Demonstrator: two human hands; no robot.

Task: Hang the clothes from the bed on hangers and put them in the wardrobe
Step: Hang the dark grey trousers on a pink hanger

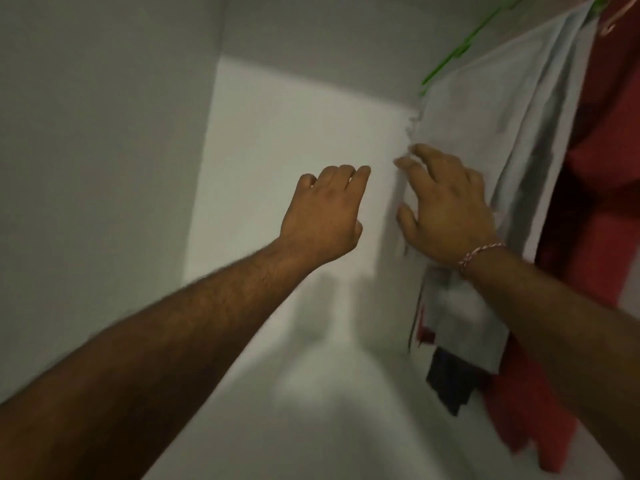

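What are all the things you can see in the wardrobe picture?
white garment: one, white or pale grey, hanging at the right inside the wardrobe, with a blurry print low down.
green hanger: one, bright green, at the top right, carrying the white garment.
red garment: at least one, red, hanging at the far right behind the white one.
dark cloth: one piece, dark blue or black, low at the right below the white garment; too blurred to say what it is.
wardrobe walls: white, plain, left side and back.
bracelet: one, pink and white, on the right wrist.
left hand: one, fingers loose, holding nothing, in front of the back wall.
right hand: one, fingers spread against the white garment's edge.
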